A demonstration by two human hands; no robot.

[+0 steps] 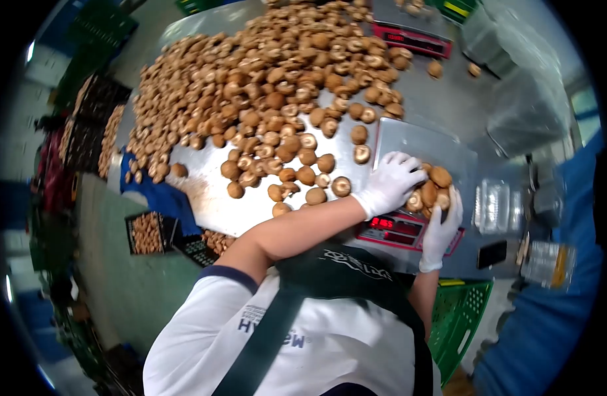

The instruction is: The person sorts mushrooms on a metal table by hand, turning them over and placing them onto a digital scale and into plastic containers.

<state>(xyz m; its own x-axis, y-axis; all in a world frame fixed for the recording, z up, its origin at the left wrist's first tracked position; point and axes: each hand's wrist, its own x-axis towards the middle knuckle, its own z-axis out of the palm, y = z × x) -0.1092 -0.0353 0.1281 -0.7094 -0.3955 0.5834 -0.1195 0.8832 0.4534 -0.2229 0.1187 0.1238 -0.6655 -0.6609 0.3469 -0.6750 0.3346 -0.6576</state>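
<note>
A small pile of brown mushrooms (439, 176) lies on the metal plate of the near scale (415, 142). My left hand (396, 181), in a white glove, curls its fingers against the pile's left side. On the right side, my right hand (442, 228), also gloved, presses its fingers and thumb around the mushrooms, so both hands cup the pile between them. What lies under these mushrooms is hidden. The scale's red display (390, 226) is lit below my left wrist. Loose mushrooms (306, 175) lie left of the scale.
A large mushroom heap (251, 79) covers the steel table's far side. Another scale (412, 39) stands behind. Clear plastic trays (498, 206) and a dark phone (492, 254) lie right. A green crate (458, 317) is below the near edge; a blue cloth (159, 201) hangs left.
</note>
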